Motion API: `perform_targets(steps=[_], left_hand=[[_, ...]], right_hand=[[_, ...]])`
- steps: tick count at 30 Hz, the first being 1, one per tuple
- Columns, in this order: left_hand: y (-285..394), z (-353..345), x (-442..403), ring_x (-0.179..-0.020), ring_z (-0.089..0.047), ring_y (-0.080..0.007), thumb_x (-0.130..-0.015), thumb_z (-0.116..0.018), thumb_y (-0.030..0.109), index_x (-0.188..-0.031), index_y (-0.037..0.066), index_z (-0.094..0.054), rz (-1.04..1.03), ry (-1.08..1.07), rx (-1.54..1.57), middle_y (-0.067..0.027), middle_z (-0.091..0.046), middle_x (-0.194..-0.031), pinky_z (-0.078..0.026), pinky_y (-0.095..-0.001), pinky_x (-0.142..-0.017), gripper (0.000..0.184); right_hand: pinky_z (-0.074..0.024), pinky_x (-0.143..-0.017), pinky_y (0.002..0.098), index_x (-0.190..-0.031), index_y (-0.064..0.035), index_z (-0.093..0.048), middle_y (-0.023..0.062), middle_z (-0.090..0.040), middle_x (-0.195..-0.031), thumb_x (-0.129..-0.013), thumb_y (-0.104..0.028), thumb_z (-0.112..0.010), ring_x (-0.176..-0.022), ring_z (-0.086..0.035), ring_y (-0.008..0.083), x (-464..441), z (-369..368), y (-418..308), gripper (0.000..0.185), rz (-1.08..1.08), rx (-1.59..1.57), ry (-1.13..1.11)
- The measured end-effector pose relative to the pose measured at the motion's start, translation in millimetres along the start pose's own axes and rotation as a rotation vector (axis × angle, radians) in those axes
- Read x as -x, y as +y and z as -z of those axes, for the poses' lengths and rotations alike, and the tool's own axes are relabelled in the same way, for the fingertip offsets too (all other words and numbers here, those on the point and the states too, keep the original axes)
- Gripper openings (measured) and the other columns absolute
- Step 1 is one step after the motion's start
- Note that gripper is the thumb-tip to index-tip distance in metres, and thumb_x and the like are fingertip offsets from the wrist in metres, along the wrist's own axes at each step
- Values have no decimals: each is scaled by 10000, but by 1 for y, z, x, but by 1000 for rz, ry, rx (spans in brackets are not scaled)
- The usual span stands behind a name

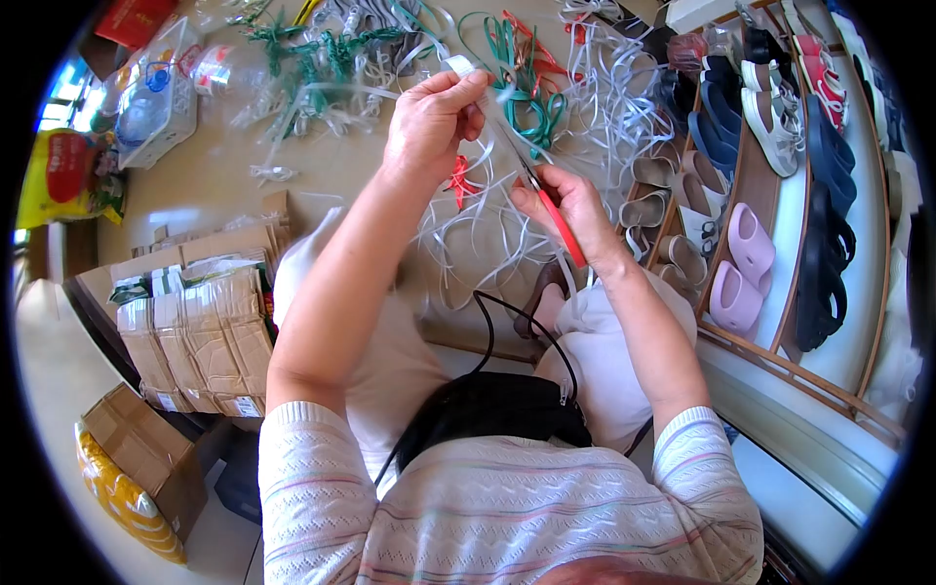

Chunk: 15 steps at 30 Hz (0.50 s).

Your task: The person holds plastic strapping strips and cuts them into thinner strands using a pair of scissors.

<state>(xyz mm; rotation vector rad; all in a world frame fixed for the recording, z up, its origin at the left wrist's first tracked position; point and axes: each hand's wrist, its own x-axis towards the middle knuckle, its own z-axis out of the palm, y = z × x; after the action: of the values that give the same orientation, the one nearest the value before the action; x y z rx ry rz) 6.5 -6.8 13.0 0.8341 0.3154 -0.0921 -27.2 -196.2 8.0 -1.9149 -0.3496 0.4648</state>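
My left hand (434, 122) is raised, thumb and fingers closed on a white strap (458, 65). Part of the strap is hidden by the fingers. To the right, my right hand (580, 210) grips a pair of scissors (565, 234) with red handles. The metal blades point up and left, close to the fingers of my left hand; whether they touch the strap I cannot tell. Beneath the hands, loose white straps (478, 229) lie tangled on the floor, with a red tie (459, 183) among them.
Green straps (531, 107) and a heap of white straps (624, 97) lie ahead. A shoe rack (760, 346) with sandals and pink slippers (743, 258) stands right. At left are cardboard boxes (195, 331) and a white basket (161, 136). A black bag (497, 409) rests on my lap.
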Motion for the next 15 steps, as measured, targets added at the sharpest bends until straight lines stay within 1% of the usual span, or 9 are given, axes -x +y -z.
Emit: perform_targets(steps=[1, 4, 6, 7, 8, 10, 12, 15], left_hand=[[2, 1, -1, -509, -477, -95, -801, -613, 106, -841, -20, -605, -4, -2, -1, -11, -511, -611, -356, -219, -449, 132], [5, 10, -8, -532, -469, -90, -833, -580, 131, -917, -14, -593, 16, 10, 59, -8, -515, -666, -352, -215, -479, 168], [11, 14, -12, -534, -470, -91, -831, -577, 119, -906, -10, -589, 31, 30, 88, -8, -511, -663, -353, -215, -483, 150], [13, 15, -12, -534, -471, -92, -831, -575, 113, -901, -8, -587, 38, 40, 103, -8, -509, -662, -353, -215, -485, 141], [8, 16, -14, -538, -473, -90, -827, -583, 111, -897, -2, -584, 21, 32, 97, -6, -510, -663, -355, -216, -488, 133], [0, 8, -6, -541, -475, -87, -828, -586, 113, -898, 0, -585, 34, 0, 59, -4, -513, -668, -357, -216, -490, 133], [-5, 3, 0, -546, -478, -84, -828, -594, 122, -897, -3, -584, 52, -22, 56, 4, -515, -678, -363, -215, -500, 143], [-2, 4, -1, -550, -484, -83, -826, -595, 120, -893, -2, -584, 21, -17, -8, 6, -518, -678, -366, -211, -502, 140]], right_hand=[[-321, -483, 213, -684, -6, -525, -42, -414, -568, -779, -207, -681, -561, -345, 34, 0, 0, 0, 272, -11, -1, -3], [-320, -484, 211, -676, -10, -517, -43, -410, -570, -778, -202, -683, -561, -344, 34, 3, 1, -7, 273, -53, 9, -11], [-364, -580, 193, -826, -6, -565, -41, -490, -686, -795, -212, -664, -643, -411, 37, 4, 4, -4, 230, -116, 21, -78], [-386, -629, 184, -901, -5, -589, -40, -530, -745, -803, -216, -654, -684, -444, 38, 4, 6, -3, 242, -147, 28, -112], [-365, -581, 191, -825, -6, -569, -40, -490, -686, -793, -206, -665, -644, -410, 37, 3, 4, -4, 224, -84, 1, -70], [-322, -486, 207, -673, -10, -530, -40, -410, -568, -772, -187, -688, -565, -341, 36, 1, -1, -4, 257, 42, -55, 13], [-324, -488, 207, -688, -8, -541, -40, -411, -569, -773, -195, -687, -564, -344, 36, -2, -1, -1, 253, 50, -33, 7], [-326, -489, 209, -713, -5, -552, -42, -411, -572, -775, -199, -686, -563, -349, 36, -1, 1, 2, 244, 34, -17, -3]])
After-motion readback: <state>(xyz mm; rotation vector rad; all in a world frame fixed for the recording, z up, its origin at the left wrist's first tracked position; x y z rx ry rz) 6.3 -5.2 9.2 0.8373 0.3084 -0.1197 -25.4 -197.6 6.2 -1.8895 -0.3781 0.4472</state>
